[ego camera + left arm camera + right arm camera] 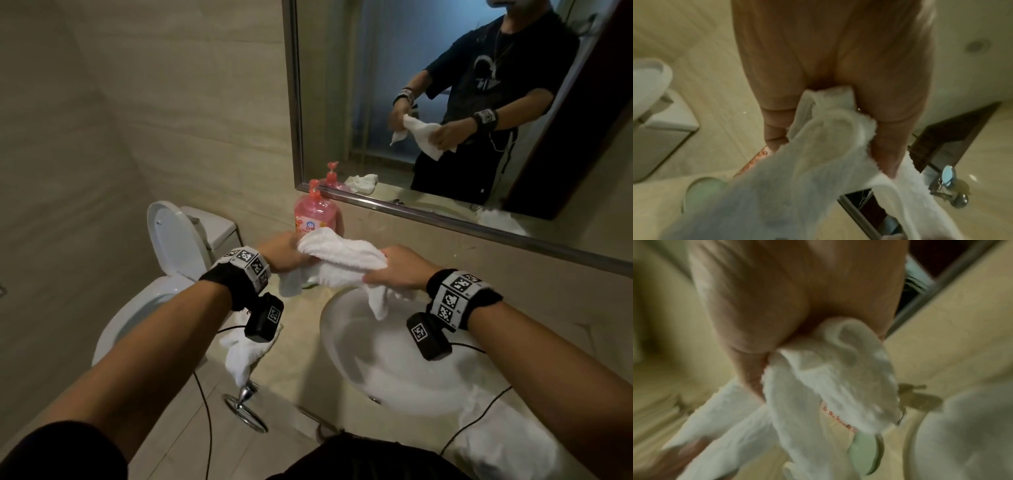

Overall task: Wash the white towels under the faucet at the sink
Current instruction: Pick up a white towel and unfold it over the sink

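Towel (342, 260): white terry, bunched into a loose roll, held in the air between my two hands, over the far left rim of the sink (329, 342); one corner hung down toward the basin.
Left hand (286, 255): my fingers were curled round the towel's left end, thumb pressed against the cloth.
Right hand (400, 267): my fingers and thumb were closed round the right end, folds bulging out of the fist.
Faucet (949, 185): chrome, behind the basin; I could not tell if water ran.
Handling: I judged it soft and limp, light if dry, heavier and drippy if soaked; not fragile, little risk of slipping.
Where to hold: at both ends, as I did, so the middle could sag under the stream or be twisted.
Second towel (243, 356): on the counter left of the sink, below my left wrist.
Third towel (507, 442): on the near right rim.
Soap (317, 216): pink pump bottle, behind my left hand.
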